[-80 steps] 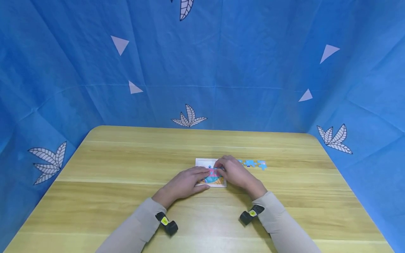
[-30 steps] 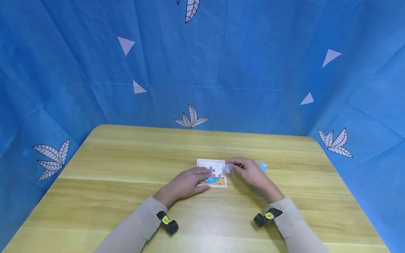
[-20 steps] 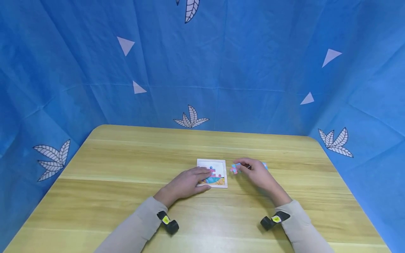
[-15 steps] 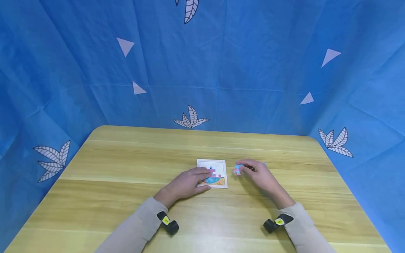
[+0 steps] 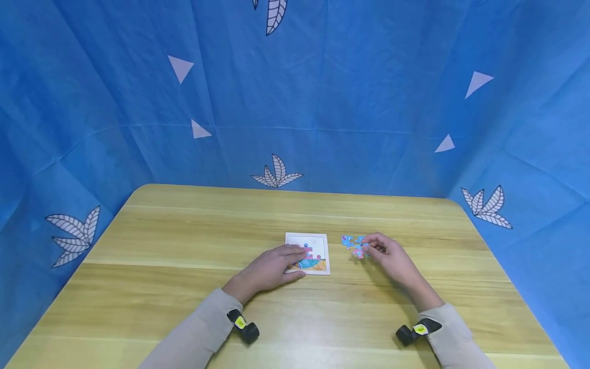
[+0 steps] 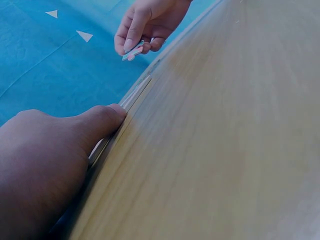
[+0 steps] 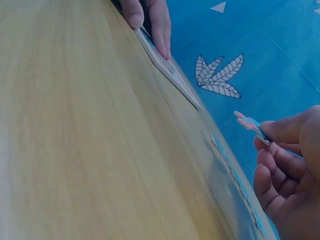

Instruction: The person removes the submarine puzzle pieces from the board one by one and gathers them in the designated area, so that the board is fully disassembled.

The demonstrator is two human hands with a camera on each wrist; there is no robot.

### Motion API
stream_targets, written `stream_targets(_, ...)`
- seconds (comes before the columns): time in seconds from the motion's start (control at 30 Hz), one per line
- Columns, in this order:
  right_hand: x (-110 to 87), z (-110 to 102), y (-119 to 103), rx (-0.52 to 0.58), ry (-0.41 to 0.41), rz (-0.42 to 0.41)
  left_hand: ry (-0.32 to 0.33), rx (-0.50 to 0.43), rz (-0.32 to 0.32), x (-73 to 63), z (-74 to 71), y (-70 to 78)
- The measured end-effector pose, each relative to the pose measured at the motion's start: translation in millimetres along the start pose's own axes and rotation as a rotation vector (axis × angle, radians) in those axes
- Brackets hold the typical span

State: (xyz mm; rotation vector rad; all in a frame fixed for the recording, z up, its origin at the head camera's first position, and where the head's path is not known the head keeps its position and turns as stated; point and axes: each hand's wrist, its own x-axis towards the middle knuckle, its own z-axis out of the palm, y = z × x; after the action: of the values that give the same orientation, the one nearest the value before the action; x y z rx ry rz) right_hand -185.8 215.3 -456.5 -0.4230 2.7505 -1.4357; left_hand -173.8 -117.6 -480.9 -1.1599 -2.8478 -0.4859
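My left hand [image 5: 274, 266] rests on a small white-framed jigsaw puzzle board [image 5: 328, 259], fingers extended over its left part and thumb at its near edge. Pink, teal and orange pieces fill the lower part of the board; its upper right shows bare white. To the right, my right hand [image 5: 391, 259] pinches a pink and blue puzzle piece [image 5: 358, 252] between thumb and fingertips, held above the table in the right wrist view. Just behind it lie loose blue puzzle pieces [image 5: 347, 241], partly hidden by that hand.
The wooden table [image 5: 193, 220] runs back to a blue curtain [image 5: 369, 102] printed with leaves and triangles. Seen edge-on in the right wrist view, the loose pieces [image 7: 232, 172] lie flat in a row beyond the board.
My right hand has carried the pink and blue puzzle piece rightward, away from the board, over to the loose pieces. My left hand stays on the board.
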Motion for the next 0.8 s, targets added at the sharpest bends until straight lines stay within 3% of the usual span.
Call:
stream_targets(0.37,-8.4,-15.7,13.2,0.022,0.025,0.049,0.017,0.005,0.007,0.6,1.2,-0.2)
stream_targets(0.8,-14.7,-35.4,34.6,-0.035,0.087,0.113,0.007,0.002,0.005,1.5,1.0,-1.0)
